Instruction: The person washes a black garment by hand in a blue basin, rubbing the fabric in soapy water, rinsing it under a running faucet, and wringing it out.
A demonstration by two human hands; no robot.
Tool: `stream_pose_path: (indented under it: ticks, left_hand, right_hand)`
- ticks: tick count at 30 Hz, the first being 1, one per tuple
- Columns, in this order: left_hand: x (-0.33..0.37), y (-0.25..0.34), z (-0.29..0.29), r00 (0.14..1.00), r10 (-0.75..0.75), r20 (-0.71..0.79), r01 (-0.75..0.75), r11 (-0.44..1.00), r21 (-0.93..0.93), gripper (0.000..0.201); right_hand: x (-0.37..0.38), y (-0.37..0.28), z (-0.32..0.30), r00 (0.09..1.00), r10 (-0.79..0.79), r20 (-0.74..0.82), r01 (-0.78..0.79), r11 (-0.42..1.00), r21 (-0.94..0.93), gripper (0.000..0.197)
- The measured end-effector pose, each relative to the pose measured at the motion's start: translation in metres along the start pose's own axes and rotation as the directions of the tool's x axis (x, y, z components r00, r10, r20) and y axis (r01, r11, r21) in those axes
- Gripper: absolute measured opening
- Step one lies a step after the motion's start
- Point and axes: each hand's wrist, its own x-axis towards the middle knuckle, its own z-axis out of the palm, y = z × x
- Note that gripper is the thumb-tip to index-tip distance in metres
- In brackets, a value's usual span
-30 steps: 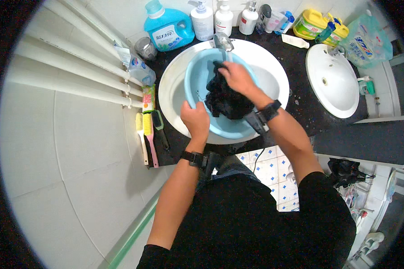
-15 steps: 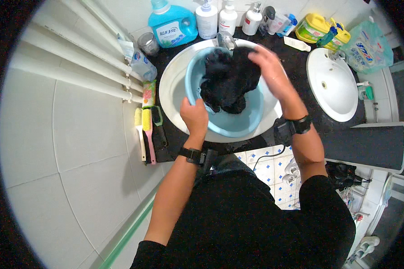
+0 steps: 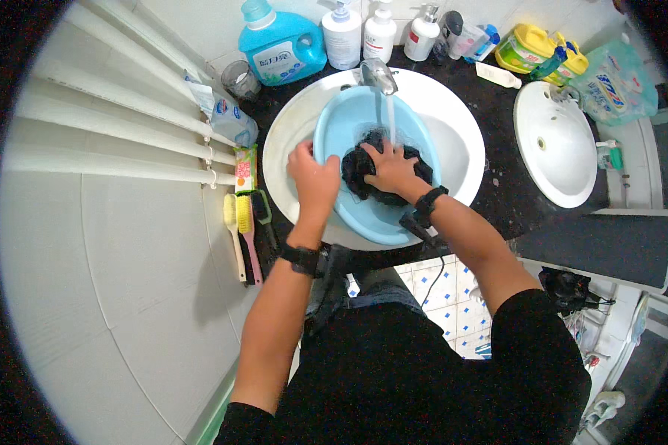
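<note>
Where water runs, perhaps dark cloth [image 3: 364,174] in blue basin [image 3: 341,126]

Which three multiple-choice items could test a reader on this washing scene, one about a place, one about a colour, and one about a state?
1. Where does the light blue basin sit?
A. inside the large white sink
B. on the floor
C. inside the small white sink

2. What colour is the cloth in the basin?
A. white
B. black
C. yellow

3. What is the state of the tap?
A. shut off
B. running
C. hidden from view

Answers:
1. A, as the white rim of the large sink shows all around the basin.
2. B, as the bundle under the right hand is dark black against the blue.
3. B, as a stream of water falls from the spout down to the cloth, while the left hand grips the basin's rim.
</note>
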Motion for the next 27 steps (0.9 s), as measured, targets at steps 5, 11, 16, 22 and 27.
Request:
stream_pose_path:
  ticks: [5, 11, 16, 22, 27]
  left_hand:
    - [0.013, 0.006, 0.010, 0.987, 0.112, 0.112, -0.111, 0.994, -0.015, 0.051]
    - [0.039, 0.015, 0.004, 0.957, 0.190, 0.220, -0.212, 0.974, 0.080, 0.049]
    - [0.060, 0.014, 0.014, 0.954, 0.128, 0.272, -0.151, 0.986, 0.067, 0.043]
    - [0.060, 0.008, 0.017, 0.957, 0.182, 0.225, -0.208, 0.973, 0.100, 0.041]
    - [0.058, 0.013, 0.019, 0.946, 0.054, 0.320, -0.067, 0.997, 0.028, 0.041]
  right_hand:
    - [0.041, 0.021, -0.006, 0.991, 0.032, -0.128, -0.006, 0.980, 0.199, 0.062]
    - [0.002, 0.028, -0.006, 0.883, -0.023, -0.468, 0.332, 0.735, 0.591, 0.052]
    - [-0.065, 0.064, 0.003, 0.898, 0.250, -0.363, 0.025, 0.794, 0.608, 0.049]
    - [-0.054, 0.015, -0.035, 0.889, 0.023, -0.458, 0.095, 0.968, 0.234, 0.068]
    - [-0.013, 0.009, -0.007, 0.995, 0.070, -0.076, -0.072, 0.997, -0.023, 0.074]
